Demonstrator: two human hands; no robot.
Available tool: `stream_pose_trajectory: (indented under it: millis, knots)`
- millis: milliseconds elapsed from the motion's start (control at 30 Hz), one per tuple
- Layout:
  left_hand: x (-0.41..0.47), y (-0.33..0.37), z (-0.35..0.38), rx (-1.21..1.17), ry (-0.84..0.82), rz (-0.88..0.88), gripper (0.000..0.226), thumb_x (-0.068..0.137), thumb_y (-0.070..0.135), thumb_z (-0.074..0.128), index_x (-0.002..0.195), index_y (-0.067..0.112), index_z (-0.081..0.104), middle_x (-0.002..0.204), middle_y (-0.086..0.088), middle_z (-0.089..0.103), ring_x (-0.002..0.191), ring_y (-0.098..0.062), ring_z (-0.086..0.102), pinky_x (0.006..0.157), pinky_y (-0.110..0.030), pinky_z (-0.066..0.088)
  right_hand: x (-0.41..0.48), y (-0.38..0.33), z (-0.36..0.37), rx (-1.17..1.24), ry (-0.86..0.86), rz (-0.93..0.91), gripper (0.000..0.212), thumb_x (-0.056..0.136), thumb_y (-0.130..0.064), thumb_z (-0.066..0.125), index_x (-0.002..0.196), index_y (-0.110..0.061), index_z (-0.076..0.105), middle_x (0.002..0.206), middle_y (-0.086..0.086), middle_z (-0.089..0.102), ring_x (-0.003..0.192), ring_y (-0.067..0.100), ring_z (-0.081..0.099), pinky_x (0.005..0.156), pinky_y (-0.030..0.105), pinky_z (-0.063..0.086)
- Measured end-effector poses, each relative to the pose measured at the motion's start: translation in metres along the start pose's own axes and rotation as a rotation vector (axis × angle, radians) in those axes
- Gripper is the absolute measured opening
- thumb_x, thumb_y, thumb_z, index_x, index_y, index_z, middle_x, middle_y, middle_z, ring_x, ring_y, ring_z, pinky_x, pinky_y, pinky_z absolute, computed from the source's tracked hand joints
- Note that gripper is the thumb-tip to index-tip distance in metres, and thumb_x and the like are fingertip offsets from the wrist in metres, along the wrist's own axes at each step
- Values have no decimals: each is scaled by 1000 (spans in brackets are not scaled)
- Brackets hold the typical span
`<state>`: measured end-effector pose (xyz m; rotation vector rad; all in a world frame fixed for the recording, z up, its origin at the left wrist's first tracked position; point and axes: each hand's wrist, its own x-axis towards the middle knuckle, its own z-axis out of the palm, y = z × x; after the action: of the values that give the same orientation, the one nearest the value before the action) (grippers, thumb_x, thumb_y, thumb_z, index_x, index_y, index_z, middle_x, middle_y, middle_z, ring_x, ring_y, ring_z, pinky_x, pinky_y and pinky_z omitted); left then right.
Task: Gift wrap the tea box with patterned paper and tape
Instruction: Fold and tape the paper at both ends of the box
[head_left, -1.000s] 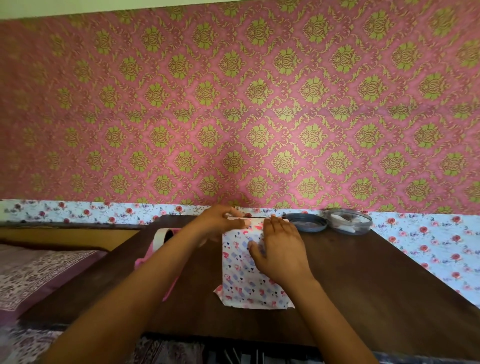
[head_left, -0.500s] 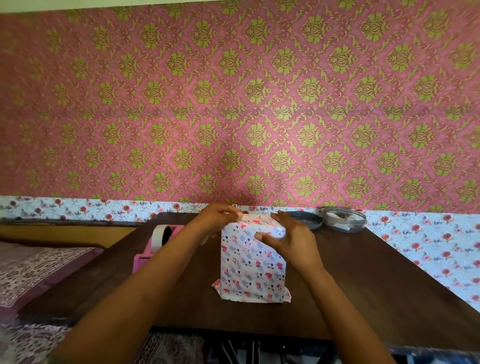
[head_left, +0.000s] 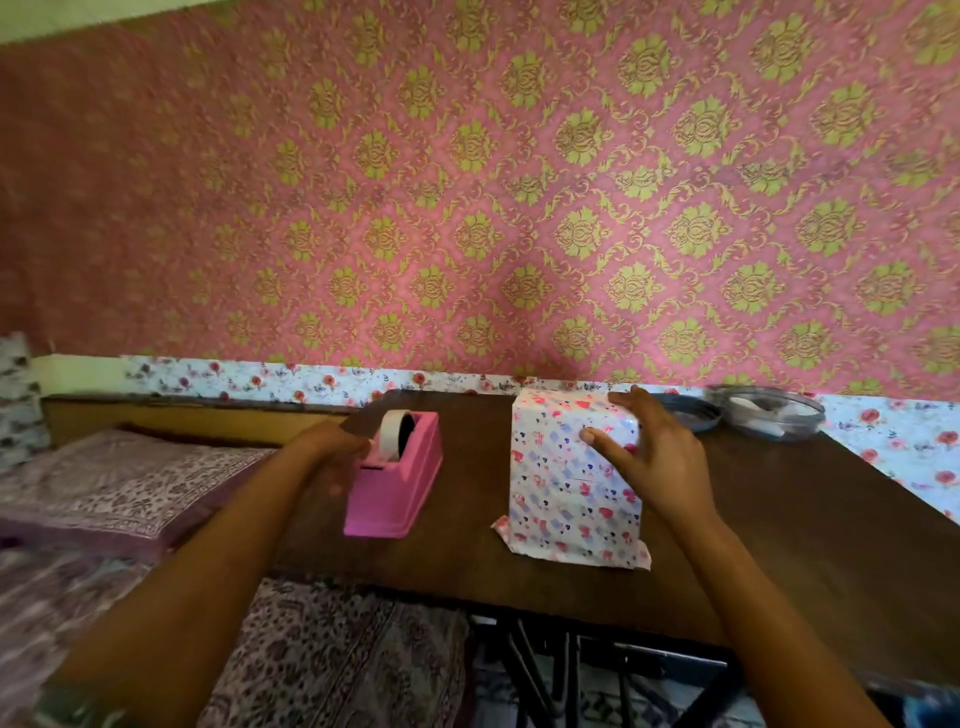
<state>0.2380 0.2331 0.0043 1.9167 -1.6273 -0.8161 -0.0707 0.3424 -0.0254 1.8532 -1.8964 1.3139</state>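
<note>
1. While paper flaps (head_left: 571, 557) at its base splay loose on the tabletop (head_left: 789, 525), the tea box (head_left: 566, 493) stands upright near the front edge, visible faces wrapped.
2. Likely a light, stiff carton under thin, slick paper. Hold it by edges and corners, not the faces.
3. Right grip (head_left: 657, 462) clamps the top right corner, thumb on the front face, fingers over the far edge.
4. Left grip (head_left: 332, 452) is at the tape dispenser (head_left: 395, 499), left of the box and apart from it. Blurred, so can't tell if it pinches tape.

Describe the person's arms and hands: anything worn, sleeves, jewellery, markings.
The left forearm and right forearm are bare, with no sleeves in view. The left hand and right hand wear no gloves; no ring, watch or bracelet shows. The left hand is motion-blurred, so details there are unclear.
</note>
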Motion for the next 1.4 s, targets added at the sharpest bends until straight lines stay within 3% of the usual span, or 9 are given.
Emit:
stream_pose_trajectory:
  millis: [167,267,333,467,667,800,1000,1167,1400]
  knots:
    - [0,-4,11,-359,-117,-79,38,91,20,57,122,1,47,94,-10,49,89,-27,49,53,-34,47,0,1,2,-13,14,-7,68,73,-63,52,128,-22,53,146,2,40,78,20,69,72,31,48]
    - [1,-3,12,-433,-104,-101,40,89,22,59,122,0,48,87,-10,48,77,-24,50,41,-34,53,0,4,5,-13,22,-2,67,74,-63,52,128,-23,53,148,1,38,77,19,69,72,30,47]
    - [-3,-2,11,-480,-87,-115,35,90,24,58,117,3,51,100,-12,52,84,-27,51,40,-37,53,0,5,6,-5,23,0,66,74,-62,53,128,-24,53,148,1,37,76,19,69,74,32,49]
    - [-8,0,13,-715,-54,-100,27,92,28,54,110,8,53,120,-12,49,123,-33,42,89,-59,46,1,7,6,-2,36,3,65,75,-61,55,128,-23,53,148,2,37,77,20,69,75,34,50]
    - [-11,-24,29,-893,90,-36,37,86,19,64,118,1,59,119,-14,59,104,-26,53,83,-50,51,3,9,10,7,49,-2,65,75,-62,55,127,-24,53,147,2,39,76,19,68,73,34,50]
    - [-14,-45,45,-943,141,-14,12,85,12,65,90,2,62,98,-12,61,97,-24,55,79,-37,53,4,9,10,11,62,-4,62,75,-57,59,126,-21,55,143,2,46,77,21,68,70,32,48]
    - [-12,-62,58,-785,162,44,15,85,15,65,73,7,61,81,-7,62,84,-23,54,75,-34,46,6,9,9,1,61,1,68,71,-63,55,125,-22,55,138,1,51,75,20,68,69,33,50]
    - [-6,-67,58,-699,137,108,17,87,13,62,71,8,62,72,-7,63,68,-18,55,58,-25,45,6,8,7,2,58,5,70,70,-63,55,126,-22,55,135,2,53,75,19,67,66,30,49]
    - [0,-62,37,-283,182,175,25,85,22,65,63,11,64,68,-5,66,70,-19,59,80,-38,51,6,6,4,-7,47,2,72,69,-65,54,126,-21,54,132,3,56,74,19,65,66,32,50]
